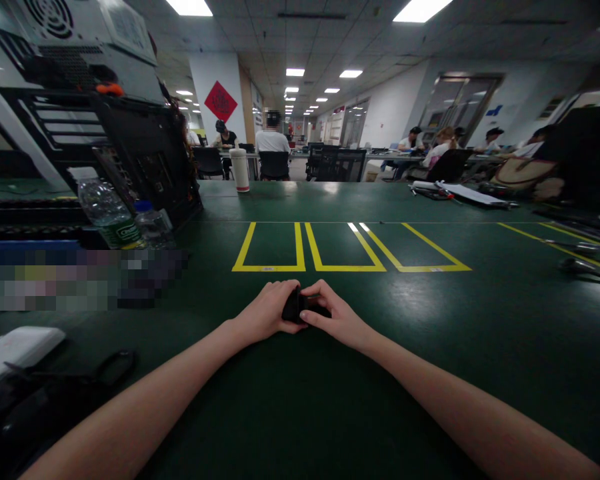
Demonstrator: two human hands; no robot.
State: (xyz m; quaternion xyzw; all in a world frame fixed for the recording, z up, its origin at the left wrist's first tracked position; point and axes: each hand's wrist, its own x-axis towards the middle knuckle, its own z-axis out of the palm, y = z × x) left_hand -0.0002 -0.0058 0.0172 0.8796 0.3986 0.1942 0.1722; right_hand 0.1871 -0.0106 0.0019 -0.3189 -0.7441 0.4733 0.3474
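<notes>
A small black object (292,308), too dark to name, is held between my two hands at the middle of the green table (300,400). My left hand (265,310) is closed around its left side, thumb low and fingers over the top. With fingers and thumb bent toward each other, my right hand (337,317) pinches the object's right edge. A dark gap shows inside the right hand's curl. Just beyond the hands, yellow tape outlines (269,269) mark the tabletop.
At the left stand a computer case (145,153), a large plastic bottle (105,207) and a smaller blue-capped bottle (153,223). A white box (20,353) lies near the left arm. A white tumbler (239,170) stands at the far edge. Tools (587,267) lie right. Several people sit beyond.
</notes>
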